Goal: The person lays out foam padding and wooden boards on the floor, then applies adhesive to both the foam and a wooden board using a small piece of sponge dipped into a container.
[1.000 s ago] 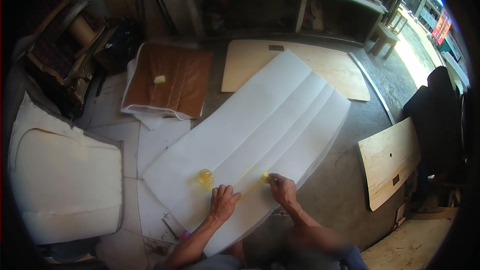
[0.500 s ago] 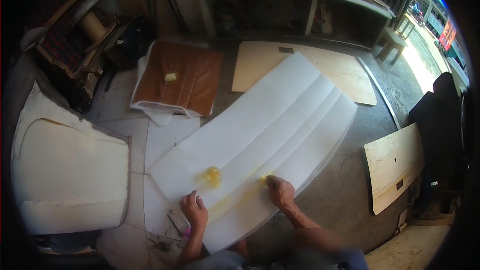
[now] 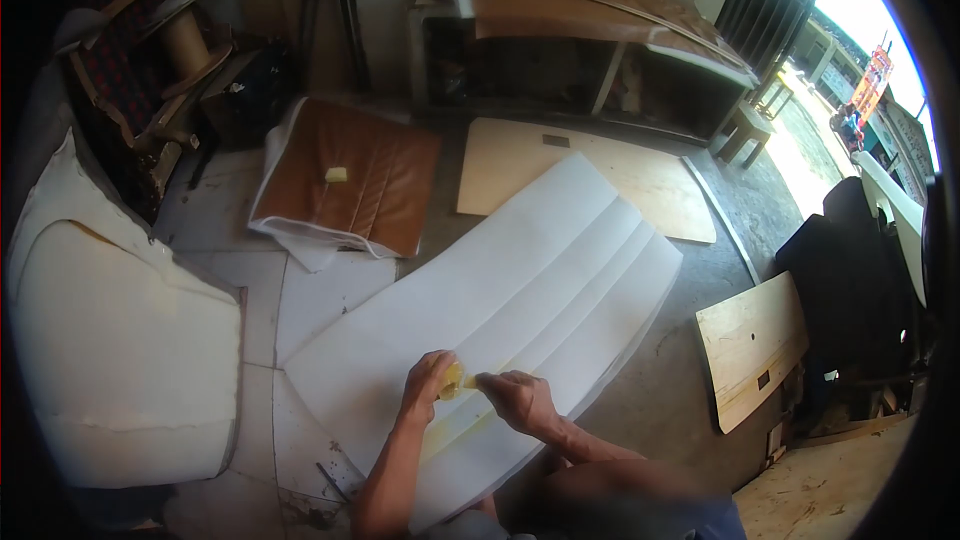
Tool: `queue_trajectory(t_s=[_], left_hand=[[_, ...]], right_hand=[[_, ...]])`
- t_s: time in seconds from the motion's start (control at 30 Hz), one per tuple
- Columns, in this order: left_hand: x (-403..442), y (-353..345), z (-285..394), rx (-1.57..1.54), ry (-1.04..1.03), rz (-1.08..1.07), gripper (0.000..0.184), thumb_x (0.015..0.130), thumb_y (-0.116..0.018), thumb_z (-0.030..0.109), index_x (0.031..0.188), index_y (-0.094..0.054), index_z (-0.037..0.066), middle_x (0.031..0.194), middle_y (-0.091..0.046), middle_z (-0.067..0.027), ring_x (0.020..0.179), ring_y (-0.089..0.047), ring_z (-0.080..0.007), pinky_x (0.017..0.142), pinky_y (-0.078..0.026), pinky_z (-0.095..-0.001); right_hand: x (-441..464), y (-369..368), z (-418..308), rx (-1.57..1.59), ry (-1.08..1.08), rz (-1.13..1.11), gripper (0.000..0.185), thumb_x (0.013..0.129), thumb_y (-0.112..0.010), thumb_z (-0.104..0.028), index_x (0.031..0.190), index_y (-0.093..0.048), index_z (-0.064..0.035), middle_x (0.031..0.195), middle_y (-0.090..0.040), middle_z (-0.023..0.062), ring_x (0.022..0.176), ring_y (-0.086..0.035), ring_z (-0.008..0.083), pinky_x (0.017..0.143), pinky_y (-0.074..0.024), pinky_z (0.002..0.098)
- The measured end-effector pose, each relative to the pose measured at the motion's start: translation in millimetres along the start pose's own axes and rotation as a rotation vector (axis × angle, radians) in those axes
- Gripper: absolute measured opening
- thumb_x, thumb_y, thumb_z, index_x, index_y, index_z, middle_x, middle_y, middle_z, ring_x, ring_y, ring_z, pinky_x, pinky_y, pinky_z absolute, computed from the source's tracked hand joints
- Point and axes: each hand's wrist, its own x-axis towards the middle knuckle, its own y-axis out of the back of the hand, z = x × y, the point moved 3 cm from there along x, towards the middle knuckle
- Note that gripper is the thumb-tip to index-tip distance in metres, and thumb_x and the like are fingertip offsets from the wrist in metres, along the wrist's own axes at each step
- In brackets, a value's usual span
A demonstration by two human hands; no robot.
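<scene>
Left hand [image 3: 426, 387]: wrapped round a clear cup [image 3: 453, 380], yellow stuff inside
Right hand [image 3: 520, 401]: pinching some little yellow bit [image 3: 471, 381], right beside the cup
Cup spot: over the white sheet's [image 3: 530, 250] near half, in from its left corner, can't tell if touching
Yellow smear [image 3: 447, 432]: runs toward the sheet's near edge

Long white sheet [image 3: 490, 305], seamed, flat, yellow-streaked. Yellow-tinted container [image 3: 453, 381], over sheet. Small yellow piece [image 3: 470, 381], just beside container

Sheet [image 3: 510, 290] in middle, cushion [image 3: 125, 340] left, cover [image 3: 385, 180] behind left, board [image 3: 620, 176] behind, second board [image 3: 742, 358] right
</scene>
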Motion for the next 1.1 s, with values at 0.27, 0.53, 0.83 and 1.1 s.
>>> queue_trajectory(t_s=[0.27,0.53,0.83,1.1], left_hand=[[-1,-30,1,0.065,-0.027,-0.028,0.042,0.088,-0.068,0.04,0.107,-0.066,0.003,0.095,-0.063,-0.0054,0.085,-0.062,-0.0174,0.074,-0.051,-0.0334],[52,6,-24,-0.037,0.011,0.087,0.045,0.091,-0.062,0.049,0.109,-0.062,0.008,0.1,-0.062,-0.0042,0.092,-0.061,-0.017,0.08,-0.05,-0.0363],[59,12,-33,-0.033,0.007,0.087,0.049,0.092,-0.059,0.051,0.116,-0.059,0.009,0.108,-0.061,-0.005,0.101,-0.059,-0.0182,0.087,-0.048,-0.0358],[47,27,-35,-0.144,0.041,0.098,0.047,0.093,-0.055,0.054,0.115,-0.059,0.012,0.108,-0.061,-0.0027,0.1,-0.058,-0.0166,0.085,-0.046,-0.0348]], right_hand=[[8,-28,22,-0.089,-0.009,-0.133,0.018,0.084,-0.06,-0.008,0.099,-0.069,-0.0108,0.078,-0.069,0.0073,0.073,-0.067,0.027,0.059,-0.0534,0.041],[-21,33,161,0.289,-0.631,-0.091,0.03,0.093,-0.06,-0.029,0.11,-0.072,-0.0069,0.095,-0.072,0.0173,0.088,-0.071,0.0308,0.081,-0.0536,0.0397],[-32,27,196,-0.133,-0.708,-0.081,0.028,0.091,-0.058,-0.033,0.108,-0.072,-0.0155,0.088,-0.071,0.0171,0.083,-0.068,0.0393,0.076,-0.0523,0.0482],[-66,-48,102,0.025,-0.242,-0.354,0.03,0.086,-0.054,-0.015,0.112,-0.069,-0.0184,0.097,-0.072,0.0136,0.088,-0.07,0.0346,0.074,-0.0559,0.0455]])
